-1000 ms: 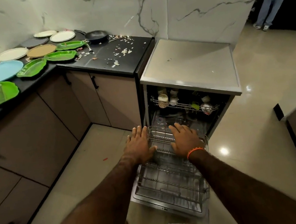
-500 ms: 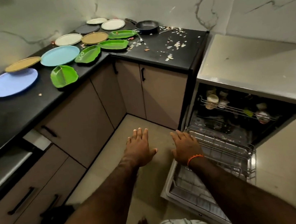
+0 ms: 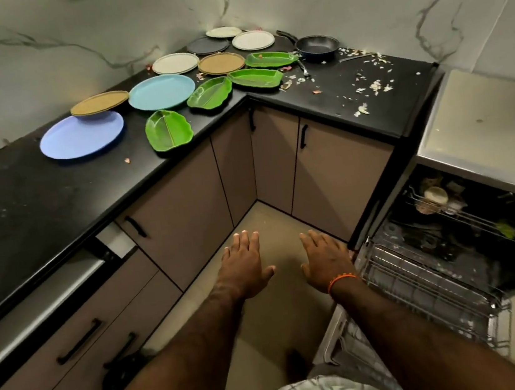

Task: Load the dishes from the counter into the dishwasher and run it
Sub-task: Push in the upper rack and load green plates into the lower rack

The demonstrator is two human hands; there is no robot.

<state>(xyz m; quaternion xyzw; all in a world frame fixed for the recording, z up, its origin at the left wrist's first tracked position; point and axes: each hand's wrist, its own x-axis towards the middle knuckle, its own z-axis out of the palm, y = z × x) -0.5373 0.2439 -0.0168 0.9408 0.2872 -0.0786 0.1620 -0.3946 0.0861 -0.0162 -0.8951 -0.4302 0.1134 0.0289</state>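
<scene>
Now both hands (image 3: 287,266) have left the rack (image 3: 425,287), fingers spread, holding nothing.

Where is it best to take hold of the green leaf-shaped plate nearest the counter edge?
Probably at the near rim of the green leaf-shaped plate, coming from the front: it lies flat at the black counter edge, apart from the other plates, its raised rim offering a grip.

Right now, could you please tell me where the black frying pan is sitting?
In the head view, the black frying pan sits at the far right end of the dishes on the black counter, by the marble wall, just right of a green leaf-shaped plate.
</scene>
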